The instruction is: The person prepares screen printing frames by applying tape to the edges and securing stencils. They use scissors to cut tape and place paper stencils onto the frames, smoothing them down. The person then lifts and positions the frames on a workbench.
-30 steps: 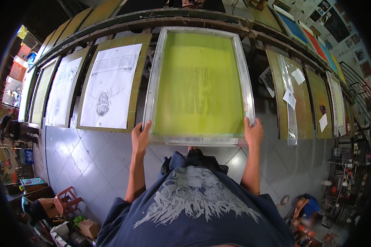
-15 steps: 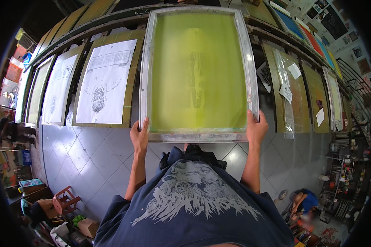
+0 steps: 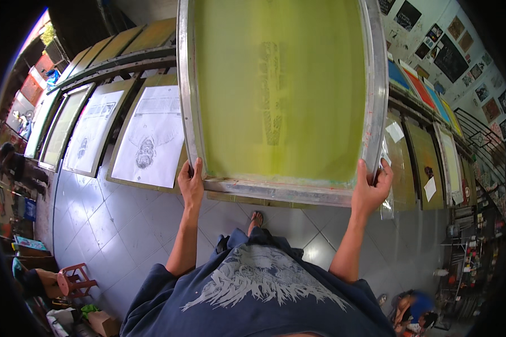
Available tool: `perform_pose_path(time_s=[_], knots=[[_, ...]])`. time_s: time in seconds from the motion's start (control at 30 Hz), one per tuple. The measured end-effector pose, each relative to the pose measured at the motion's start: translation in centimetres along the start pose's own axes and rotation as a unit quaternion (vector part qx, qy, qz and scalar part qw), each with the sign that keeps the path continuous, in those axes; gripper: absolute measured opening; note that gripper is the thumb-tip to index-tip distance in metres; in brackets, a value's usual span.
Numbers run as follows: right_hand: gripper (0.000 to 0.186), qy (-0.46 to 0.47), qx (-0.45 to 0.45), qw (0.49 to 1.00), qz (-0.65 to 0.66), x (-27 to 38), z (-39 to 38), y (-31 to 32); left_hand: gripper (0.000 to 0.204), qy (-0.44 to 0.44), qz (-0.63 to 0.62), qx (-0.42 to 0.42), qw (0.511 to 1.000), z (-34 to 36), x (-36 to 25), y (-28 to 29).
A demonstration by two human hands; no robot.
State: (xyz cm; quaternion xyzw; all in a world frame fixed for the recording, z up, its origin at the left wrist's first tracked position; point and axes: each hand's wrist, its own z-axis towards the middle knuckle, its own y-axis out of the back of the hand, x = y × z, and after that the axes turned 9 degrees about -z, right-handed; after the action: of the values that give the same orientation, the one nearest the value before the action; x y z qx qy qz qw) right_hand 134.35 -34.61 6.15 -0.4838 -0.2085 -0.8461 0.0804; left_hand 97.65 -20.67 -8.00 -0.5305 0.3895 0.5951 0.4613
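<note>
A large screen printing frame (image 3: 315, 112) with yellow-green mesh and a grey metal rim is held up in front of me. A dark, narrow patterned strip runs down the middle of its mesh. My left hand (image 3: 191, 184) grips the lower left corner, thumb on the near face of the rim. At the lower right corner, my right hand (image 3: 373, 184) is closed on the rim in the same way. Fingers behind the frame are partly hidden. Beneath its lower edge shows a strip of a brownish board (image 3: 253, 200). The frame's top runs out of view.
White printed sheets (image 3: 150, 137) lie on boards to the left. More boards (image 3: 421, 157) stand to the right, some with small papers. A red stool (image 3: 75, 281) is on the tiled floor (image 3: 129, 224). Another person (image 3: 413, 309) is low at the bottom right.
The frame has come up and closer, looking larger, and its right side has swung outward. Both hands moved with it, still gripping. My view has shifted, and a foot now shows below.
</note>
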Motion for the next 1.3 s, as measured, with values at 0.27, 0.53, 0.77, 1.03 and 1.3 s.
perform_pose_path(time_s=[0.27,0.53,0.77,1.03,1.3], knots=[[0.029,0.083,0.229,0.951,0.19,8.1,-0.9,3.6,0.054,-0.068,-0.124,-0.024,0.99,9.6,-1.5,-2.6],[0.027,0.256,0.057,0.956,0.129,12.1,-6.3,-2.7,0.068,-0.216,-0.236,0.212,0.923,4.2,-21.1,-9.5],[0.037,0.206,0.073,0.927,0.304,13.9,-12.3,-9.2,0.093,-0.412,-0.109,0.038,0.904,-7.8,-30.8,-10.9],[0.047,0.49,0.204,0.845,0.069,11.8,-16.0,-3.9,0.047,-0.274,-0.281,0.068,0.917,-1.9,-26.8,-2.0],[0.066,0.111,0.001,0.993,-0.047,3.0,-1.3,3.2,0.036,-0.08,-0.377,0.078,0.919,-0.8,-21.3,10.1]])
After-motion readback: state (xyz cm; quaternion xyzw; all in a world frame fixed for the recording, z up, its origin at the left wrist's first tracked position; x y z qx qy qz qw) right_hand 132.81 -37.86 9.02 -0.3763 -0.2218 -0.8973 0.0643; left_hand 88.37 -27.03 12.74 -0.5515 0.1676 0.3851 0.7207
